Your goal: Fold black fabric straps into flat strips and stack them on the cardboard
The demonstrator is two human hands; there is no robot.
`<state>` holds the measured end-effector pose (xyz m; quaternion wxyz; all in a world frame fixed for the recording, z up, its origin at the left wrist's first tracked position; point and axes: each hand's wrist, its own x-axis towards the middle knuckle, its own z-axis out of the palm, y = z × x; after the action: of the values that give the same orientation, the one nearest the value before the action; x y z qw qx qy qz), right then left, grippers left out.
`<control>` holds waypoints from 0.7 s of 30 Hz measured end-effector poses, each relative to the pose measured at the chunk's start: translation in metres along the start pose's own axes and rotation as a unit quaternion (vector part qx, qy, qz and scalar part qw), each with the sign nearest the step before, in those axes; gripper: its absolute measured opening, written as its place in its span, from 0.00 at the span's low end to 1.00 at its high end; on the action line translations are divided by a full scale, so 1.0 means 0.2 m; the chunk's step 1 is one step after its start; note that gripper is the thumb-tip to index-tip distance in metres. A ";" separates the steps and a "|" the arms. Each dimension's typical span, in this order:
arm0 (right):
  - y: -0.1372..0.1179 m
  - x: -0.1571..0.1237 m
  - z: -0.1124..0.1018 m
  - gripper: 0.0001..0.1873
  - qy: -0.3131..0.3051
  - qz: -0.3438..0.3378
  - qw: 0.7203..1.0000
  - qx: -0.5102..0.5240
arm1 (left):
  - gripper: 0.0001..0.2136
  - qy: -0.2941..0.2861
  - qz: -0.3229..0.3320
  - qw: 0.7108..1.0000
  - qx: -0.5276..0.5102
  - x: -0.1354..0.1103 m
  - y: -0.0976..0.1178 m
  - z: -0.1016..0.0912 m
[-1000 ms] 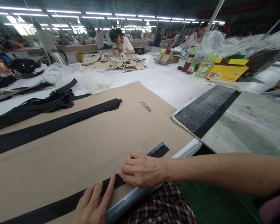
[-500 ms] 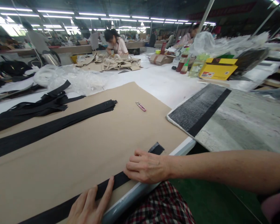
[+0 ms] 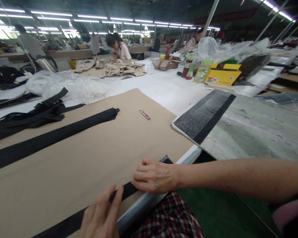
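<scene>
A long black fabric strip (image 3: pixel 72 222) lies along the near edge of a tan paper sheet (image 3: pixel 89 155) on the table. My right hand (image 3: pixel 155 176) presses down on it near its right end, fingers bent and held together on the strip. My left hand (image 3: pixel 101 216) rests flat on the same strip further left, fingers stretched out. The strip's right tip (image 3: pixel 166 160) shows past my right hand.
A stack of long black strips (image 3: pixel 52 135) crosses the paper, with a loose black pile (image 3: pixel 37 114) behind it. Small pink snips (image 3: pixel 144 114) lie mid-table. A dark grey pad (image 3: pixel 203 115) sits right; a yellow box (image 3: pixel 222 74), bottles and plastic bags further back. Other people work at far tables.
Both hands stay on the strip. The strip's right tip sticks out less past my right hand than before. The view has shifted slightly.
</scene>
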<state>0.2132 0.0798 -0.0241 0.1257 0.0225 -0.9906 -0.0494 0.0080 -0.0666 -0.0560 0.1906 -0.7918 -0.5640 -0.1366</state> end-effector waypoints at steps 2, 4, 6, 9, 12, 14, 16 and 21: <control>0.00 0.00 0.00 0.11 0.005 0.000 1.000 0.001 | 0.27 0.002 0.037 0.999 -0.036 0.03 0.03 0.05; 0.00 0.00 0.01 0.12 0.008 0.000 1.000 0.004 | 0.24 -0.008 0.040 0.998 -0.040 0.04 0.05 0.09; 0.01 -0.01 0.00 0.12 0.009 -0.002 1.000 0.005 | 0.23 -0.020 0.034 0.999 -0.034 0.04 0.06 0.12; 0.03 -0.04 0.00 0.12 0.005 -0.002 1.000 0.000 | 0.26 -0.036 0.033 0.998 -0.034 0.03 0.07 0.12; 0.04 -0.08 -0.02 0.12 -0.003 0.002 1.000 -0.006 | 0.28 -0.043 0.011 0.998 -0.041 0.05 0.09 0.09; 0.04 -0.10 -0.03 0.11 -0.009 0.005 1.000 -0.010 | 0.30 -0.050 -0.009 0.998 -0.041 0.07 0.11 0.07; 0.04 -0.13 -0.04 0.11 -0.010 0.011 1.000 -0.015 | 0.31 -0.062 -0.018 0.997 -0.039 0.09 0.13 0.06; 0.05 -0.17 -0.05 0.11 -0.018 0.022 0.999 -0.030 | 0.33 -0.104 -0.017 0.994 -0.024 0.12 0.14 0.05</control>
<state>0.2477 0.0900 -0.0218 0.1095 -0.0041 -0.9910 -0.0770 0.0421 -0.0501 -0.0587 0.1098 -0.7960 -0.5911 -0.0700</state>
